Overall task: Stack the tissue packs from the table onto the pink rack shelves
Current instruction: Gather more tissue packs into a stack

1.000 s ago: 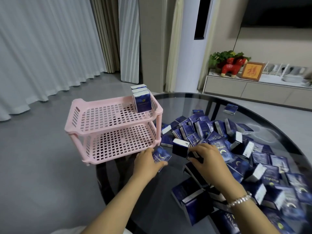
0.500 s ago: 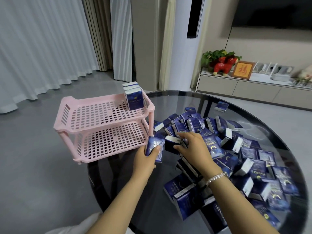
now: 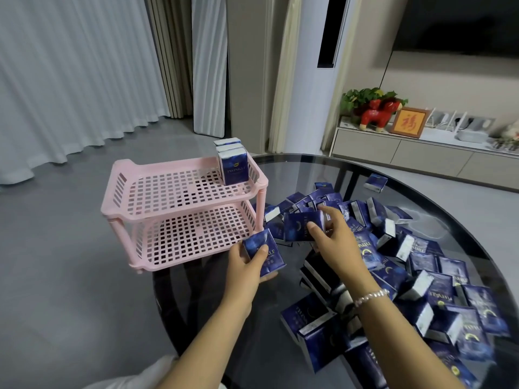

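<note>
Left grip: my left hand [image 3: 247,265] holds one tissue pack [image 3: 264,255], thumb across its face, fingers curled beneath; half a second ago it was just closing on this pack low against the counter, now the pack is raised clear of the glass.
Right grip: my right hand [image 3: 334,237] pinches a second pack [image 3: 299,226] by its right end, thumb in front, fingers behind; a second ago it was still reaching into the heap, now it has this pack lifted off the top.
Counter: round dark glass counter [image 3: 224,304], rack at its left edge, packs heaped over the right half.
Loose heap: the pile of packs [image 3: 421,276] looks unsorted, many on edge or tilted; most of the work remains.
Pink rack [image 3: 179,211]: just beyond my left hand; lower shelf [image 3: 196,237] bare, upper shelf [image 3: 179,189] holds only the far-right row.
Stacked row: a few packs upright [image 3: 233,167] at the upper shelf's far right corner.
Meaning: both grips are loaded, so my guess is the next move is carrying both to the rack, likely beside that row.
</note>
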